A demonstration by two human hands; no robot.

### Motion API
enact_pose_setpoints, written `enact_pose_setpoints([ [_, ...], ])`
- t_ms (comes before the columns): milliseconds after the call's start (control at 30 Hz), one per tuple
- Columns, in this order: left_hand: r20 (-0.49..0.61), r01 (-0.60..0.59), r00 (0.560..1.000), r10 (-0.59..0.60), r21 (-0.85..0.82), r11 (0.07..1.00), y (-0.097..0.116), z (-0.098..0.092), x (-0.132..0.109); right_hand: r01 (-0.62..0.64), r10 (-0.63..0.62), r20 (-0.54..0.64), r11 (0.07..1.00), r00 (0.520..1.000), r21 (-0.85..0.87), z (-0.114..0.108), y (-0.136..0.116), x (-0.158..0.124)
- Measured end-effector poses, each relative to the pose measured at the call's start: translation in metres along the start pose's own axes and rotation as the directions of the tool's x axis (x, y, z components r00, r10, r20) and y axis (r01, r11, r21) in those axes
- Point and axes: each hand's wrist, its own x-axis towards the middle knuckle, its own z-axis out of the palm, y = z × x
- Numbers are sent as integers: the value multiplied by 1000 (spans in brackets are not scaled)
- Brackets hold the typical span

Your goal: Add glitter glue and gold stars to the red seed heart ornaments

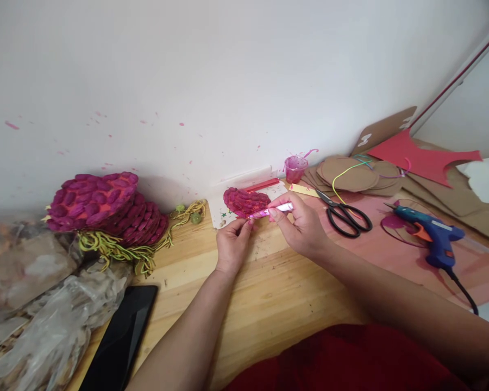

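Note:
My right hand (pixel 303 225) is closed round a slim white, pen-shaped tool (pixel 284 207) smeared with pink; whether it is a marker or a brush I cannot tell. Its pink end points left, at the fingertips of my left hand (pixel 233 244). Those fingers are pinched together at the near edge of a magenta, bumpy piece (pixel 244 202); what they hold, if anything, is too small to make out. Beneath the bumpy piece lies a white sheet (pixel 218 209) with small dark marks, beside the wall.
Left are stacked magenta bumpy pieces (pixel 93 201) with yellow-green yarn (pixel 114 247), plastic bags (pixel 77 298) and a black flat device (pixel 120 336). Right are a pink-stained cup (pixel 296 169), black-handled scissors (pixel 344 217), cardboard ovals (pixel 346 174) and a blue glue gun (pixel 436 233).

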Motion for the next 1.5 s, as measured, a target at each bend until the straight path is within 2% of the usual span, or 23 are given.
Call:
enact_pose_setpoints([
  [167, -17, 23, 1000, -23, -4, 1000, 0, 0, 0, 40, -42, -19, 993, 999, -115, -3, -1, -1],
  [433, -4, 16, 1000, -16, -9, 1000, 2, 0, 0, 87, -86, 10, 988, 996, -127, -1, -1, -2],
  [600, -14, 21, 1000, -22, -25, 999, 0, 1, 1, 100, -105, -23, 982, 994, -161, -4, 0, -2],
  [767, -16, 9, 1000, -10, -45, 999, -7, 3, 3, 89, -95, -74, 992, 993, -88, -9, 6, -3],
  [1067, -9, 14, 1000, -16, -156, 988, -10, 10, 5, -30, 29, -194, 1000, 981, -3, -20, 32, -4],
  [1267, -18, -15, 1000, 12, -198, 980, -8, 10, 6, -116, 135, -241, 989, 961, 94, -23, 36, 4],
  [1367, -6, -39, 999, 39, -208, 977, -8, 11, 5, -108, 129, -240, 989, 962, 97, -24, 33, 4],
  [1500, 37, -22, 999, 30, -206, 978, -8, 13, 0, -25, 41, -228, 997, 973, 74, -22, 25, 1],
])
